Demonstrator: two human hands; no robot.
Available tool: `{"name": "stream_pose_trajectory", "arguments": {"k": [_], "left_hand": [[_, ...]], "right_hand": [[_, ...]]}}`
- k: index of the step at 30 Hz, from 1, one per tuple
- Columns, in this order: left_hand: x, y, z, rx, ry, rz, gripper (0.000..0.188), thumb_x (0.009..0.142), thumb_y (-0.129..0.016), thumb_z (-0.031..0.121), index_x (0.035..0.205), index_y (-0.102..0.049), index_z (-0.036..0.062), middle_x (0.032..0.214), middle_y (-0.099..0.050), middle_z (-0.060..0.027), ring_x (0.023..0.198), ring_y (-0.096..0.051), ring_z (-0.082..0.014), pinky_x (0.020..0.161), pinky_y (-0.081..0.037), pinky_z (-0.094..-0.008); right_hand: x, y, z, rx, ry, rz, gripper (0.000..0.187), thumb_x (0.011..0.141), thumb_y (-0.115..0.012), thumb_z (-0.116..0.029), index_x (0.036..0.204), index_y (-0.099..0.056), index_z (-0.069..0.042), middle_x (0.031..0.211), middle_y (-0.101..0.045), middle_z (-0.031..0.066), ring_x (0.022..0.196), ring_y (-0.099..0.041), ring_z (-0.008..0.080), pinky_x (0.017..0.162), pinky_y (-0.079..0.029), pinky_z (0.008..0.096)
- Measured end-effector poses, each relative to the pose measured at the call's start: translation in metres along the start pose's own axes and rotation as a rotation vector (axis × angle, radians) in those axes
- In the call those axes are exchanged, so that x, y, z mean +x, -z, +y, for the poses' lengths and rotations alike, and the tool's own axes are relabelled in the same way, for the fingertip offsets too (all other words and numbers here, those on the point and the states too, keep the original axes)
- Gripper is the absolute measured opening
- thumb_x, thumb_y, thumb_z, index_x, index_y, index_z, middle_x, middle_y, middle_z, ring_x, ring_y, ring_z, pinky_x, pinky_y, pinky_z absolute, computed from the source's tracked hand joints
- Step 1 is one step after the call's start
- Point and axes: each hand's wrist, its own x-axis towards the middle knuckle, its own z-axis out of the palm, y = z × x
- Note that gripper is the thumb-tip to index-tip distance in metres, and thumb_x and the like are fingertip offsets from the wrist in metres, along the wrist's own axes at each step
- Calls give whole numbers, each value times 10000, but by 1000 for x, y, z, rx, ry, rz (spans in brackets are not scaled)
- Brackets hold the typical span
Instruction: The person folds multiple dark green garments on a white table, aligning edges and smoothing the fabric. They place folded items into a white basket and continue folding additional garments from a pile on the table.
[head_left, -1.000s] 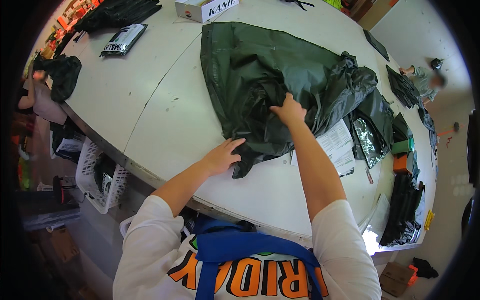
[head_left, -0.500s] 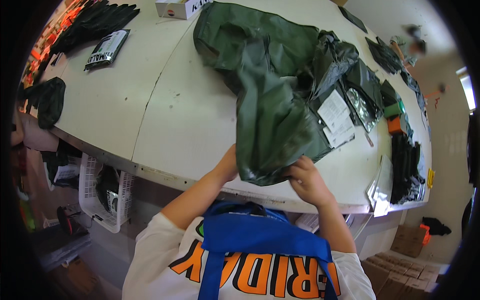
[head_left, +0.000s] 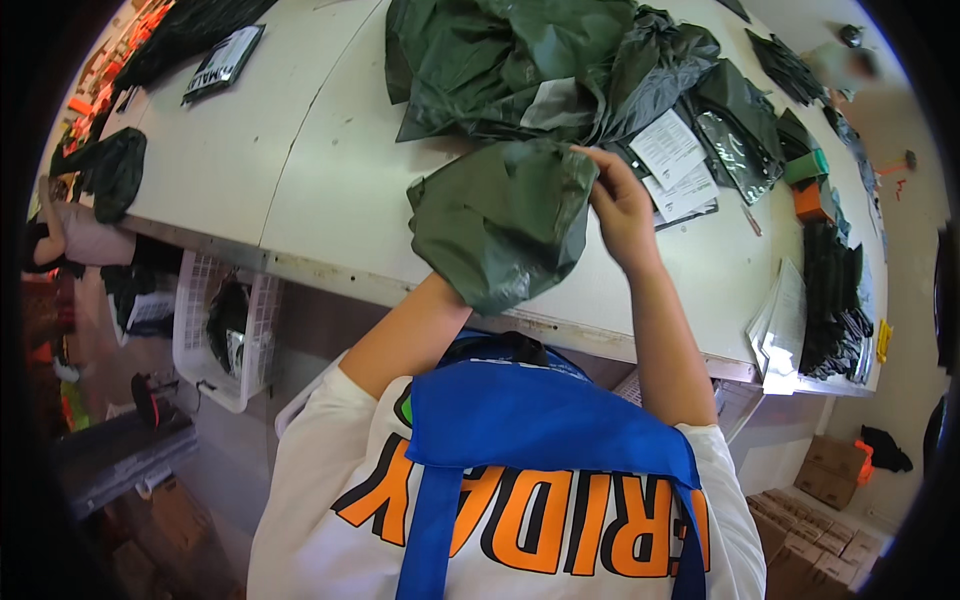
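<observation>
Right hand: thumb and fingers pinch the upper right rim of the green fabric piece; the hand (head_left: 622,205) is otherwise clear of the cloth.
Left hand: hidden behind or inside the same piece; only the forearm (head_left: 415,335) shows, and from where I stand I cannot tell how the fingers are set.
Green fabric piece (head_left: 500,225): glossy, pouch-like and creased, held up over the near edge of the surface (head_left: 330,190).
Green fabric heap (head_left: 490,65): just beyond, rumpled, with a pale grey patch (head_left: 555,105); whether it joins the held piece I cannot tell.
Printed sheets (head_left: 672,148): white, right of the heap, near a shiny clear plastic wrapper (head_left: 738,150).
Right end: green roll (head_left: 806,166) beside an orange box (head_left: 814,203); nearer, a stack of black folded items (head_left: 832,300).
Left side: black-and-white packet (head_left: 223,65) on the surface; white plastic basket (head_left: 186,335) below its edge.
</observation>
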Motion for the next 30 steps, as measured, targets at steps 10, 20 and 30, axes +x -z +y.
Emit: {"name": "stream_pose_trajectory", "arguments": {"k": [10, 20, 30], "left_hand": [[16, -24, 2, 160, -37, -45, 567, 885, -577, 271, 1387, -384, 92, 1393, -414, -121, 1253, -416, -270, 1084, -296, -378], [32, -19, -10, 262, -98, -97, 559, 852, -603, 287, 1354, -440, 105, 1361, -447, -139, 1225, -438, -302, 1073, -303, -396], [-148, 1, -13, -29, 518, -580, 481, 779, -679, 258, 1151, -533, -9, 1147, -544, -227, 1080, -520, -376, 914, -432, -415]], "right_hand": [[-23, 16, 7, -20, -249, -313, 365, 962, -460, -218, 1236, -523, 15, 1149, -579, 106, 1032, -527, 152, 888, -418, 274], [-70, -4, 95, -581, 396, 482, 606, 597, -666, 63, 1171, -487, -17, 1139, -538, 179, 1097, -501, 333, 937, -392, 410], [-147, 120, 115, -118, -196, 616, 312, 841, -484, 63, 1140, -567, 24, 1088, -608, 117, 978, -592, 194, 886, -481, 304]]}}
